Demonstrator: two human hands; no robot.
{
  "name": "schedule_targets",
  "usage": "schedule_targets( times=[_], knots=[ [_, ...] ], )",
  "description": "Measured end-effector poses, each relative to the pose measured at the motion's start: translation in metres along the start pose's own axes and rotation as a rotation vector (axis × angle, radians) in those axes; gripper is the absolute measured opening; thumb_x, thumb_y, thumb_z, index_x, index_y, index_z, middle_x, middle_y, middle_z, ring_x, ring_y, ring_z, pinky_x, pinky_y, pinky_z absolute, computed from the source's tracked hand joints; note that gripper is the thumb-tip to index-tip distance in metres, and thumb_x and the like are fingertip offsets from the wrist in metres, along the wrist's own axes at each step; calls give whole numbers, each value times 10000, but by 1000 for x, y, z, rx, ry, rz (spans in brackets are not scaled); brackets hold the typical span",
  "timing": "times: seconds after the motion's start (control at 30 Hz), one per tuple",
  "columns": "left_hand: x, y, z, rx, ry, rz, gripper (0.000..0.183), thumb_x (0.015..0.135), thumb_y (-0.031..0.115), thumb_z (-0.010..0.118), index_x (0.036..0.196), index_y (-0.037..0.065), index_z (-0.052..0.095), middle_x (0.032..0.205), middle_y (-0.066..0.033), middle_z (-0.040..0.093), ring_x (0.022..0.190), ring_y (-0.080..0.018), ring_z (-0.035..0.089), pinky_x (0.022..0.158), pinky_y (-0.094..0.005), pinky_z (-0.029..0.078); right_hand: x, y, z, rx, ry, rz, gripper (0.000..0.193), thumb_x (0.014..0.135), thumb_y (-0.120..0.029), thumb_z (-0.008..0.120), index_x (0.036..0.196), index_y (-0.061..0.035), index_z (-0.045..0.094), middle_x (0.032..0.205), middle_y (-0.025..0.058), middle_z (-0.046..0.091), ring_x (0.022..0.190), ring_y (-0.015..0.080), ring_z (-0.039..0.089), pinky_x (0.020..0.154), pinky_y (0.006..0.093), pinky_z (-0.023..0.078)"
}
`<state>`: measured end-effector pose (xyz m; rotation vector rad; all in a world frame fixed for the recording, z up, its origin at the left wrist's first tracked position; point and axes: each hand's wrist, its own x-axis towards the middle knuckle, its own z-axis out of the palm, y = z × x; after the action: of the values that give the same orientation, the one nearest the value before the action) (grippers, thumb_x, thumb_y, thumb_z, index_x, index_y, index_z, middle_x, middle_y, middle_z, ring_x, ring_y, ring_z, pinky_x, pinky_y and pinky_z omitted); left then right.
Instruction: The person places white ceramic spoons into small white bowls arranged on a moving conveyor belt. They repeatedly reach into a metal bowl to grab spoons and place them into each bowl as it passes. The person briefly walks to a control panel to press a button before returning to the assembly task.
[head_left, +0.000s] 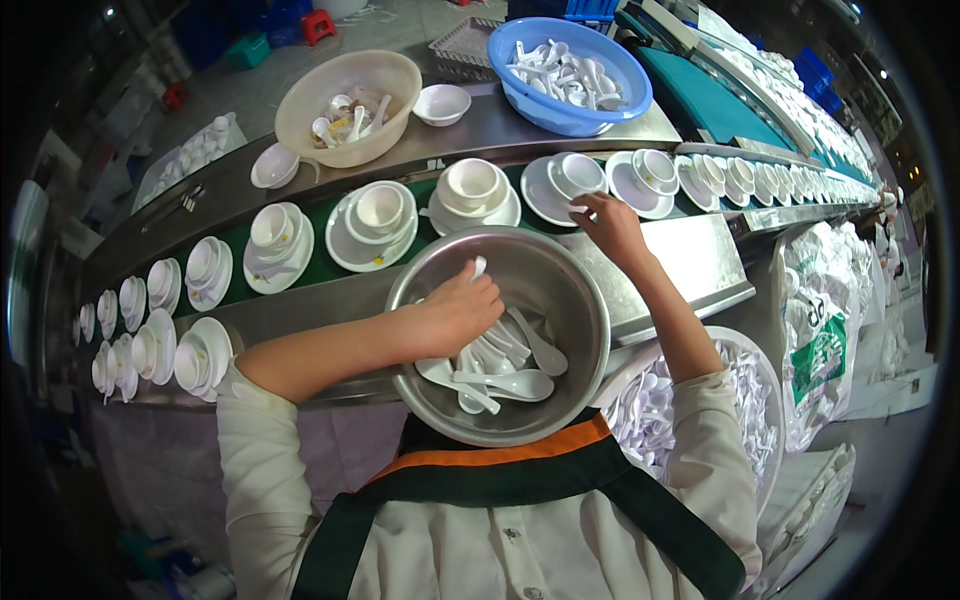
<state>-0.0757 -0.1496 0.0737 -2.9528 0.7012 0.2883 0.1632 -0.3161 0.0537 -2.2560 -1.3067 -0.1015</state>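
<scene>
My left hand (456, 314) is closed around a white soup spoon (480, 266), whose end sticks out above the fingers; whether it grips more than one is hidden. It is over a steel basin (597, 330) where several loose white spoons (520, 384) lie in a heap. Farther right, my right hand (614, 230) pinches a small white piece that looks like the end of a spoon (578, 209). Its fingertips are at the near edge of a stacked plate, bowl and cup set (548, 197). To its left stands another such set (473, 190).
Dish stacks line a green conveyor belt (328, 272) running left to right. Beyond it stand a cream basin (300, 105), a small white bowl (441, 104) and a blue basin (500, 75) of spoons. A large tub (768, 400) of wrapped spoons sits beneath my right arm.
</scene>
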Motion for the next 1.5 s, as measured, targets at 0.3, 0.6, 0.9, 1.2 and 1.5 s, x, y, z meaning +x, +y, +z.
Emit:
schedule_targets(
  times=[0.3, 0.6, 0.9, 1.2, 1.5],
  knots=[
    [2, -17, -8, -417, 189, -32, 154, 686, 131, 568, 773, 30, 645, 754, -132, 615, 792, -298, 590, 732, -400, 449, -50, -107, -52, 315, -239, -325, 333, 793, -160, 665, 1099, -50, 595, 898, 130, 638, 768, 251, 639, 662, 330, 517],
    [4, -32, -37, -1209, 69, -179, 262, 928, 270, 491, 927, 34, 605, 838, -30, 636, 760, -112, 594, 677, -278, 470, -54, -91, -59, 689, -371, 129, 262, 852, -83, 616, 1101, -8, 591, 886, 79, 660, 745, 121, 628, 678, 248, 519],
    [30, -47, -48, -1773, 482, -282, 293, 945, 205, 462, 1145, 11, 553, 1029, -61, 593, 898, -121, 590, 812, -288, 478, -36, -110, -46, 842, -346, 181, 416, 869, -131, 616, 1230, 29, 488, 889, 94, 643, 755, 129, 623, 648, 261, 521],
    [58, -111, -14, -1389, 669, -584, 358, 929, 306, 496, 1021, -20, 612, 786, -25, 603, 689, -100, 553, 639, -256, 448, -16, -16, -19, 790, 60, 442, 249, 881, -110, 530, 1033, 82, 576, 738, 116, 641, 589, 128, 617, 513, 267, 549],
    [55, -159, 79, -1549, 516, -808, 436, 922, 301, 368, 937, -79, 583, 838, -166, 630, 665, -270, 634, 574, -406, 512, -5, 19, -5, 0, -121, 420, 332, 863, -283, 586, 979, 26, 622, 605, 128, 637, 540, 226, 643, 533, 340, 516]
  ],
)
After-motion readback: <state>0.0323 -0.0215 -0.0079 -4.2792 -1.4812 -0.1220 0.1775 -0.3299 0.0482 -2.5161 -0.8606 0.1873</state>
